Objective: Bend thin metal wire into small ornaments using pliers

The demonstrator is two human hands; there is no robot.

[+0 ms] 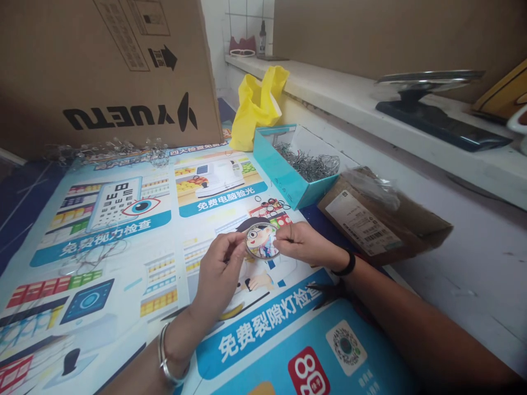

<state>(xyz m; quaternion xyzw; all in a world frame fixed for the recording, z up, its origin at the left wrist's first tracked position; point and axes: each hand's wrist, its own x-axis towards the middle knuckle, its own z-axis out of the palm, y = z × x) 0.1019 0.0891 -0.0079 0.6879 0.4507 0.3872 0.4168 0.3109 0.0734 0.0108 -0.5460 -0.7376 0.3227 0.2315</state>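
Near the right edge of the poster (pixel 173 236), left hand (pixel 222 266) and right hand (pixel 303 244) pinch a ring (pixel 261 258), perhaps wire; handling it next calls for steadiness

Blue table (pixel 35 206), printed cover (pixel 176 236) — teal box (pixel 281 171), yellow bag (pixel 253 112), dark loops (pixel 270 206).
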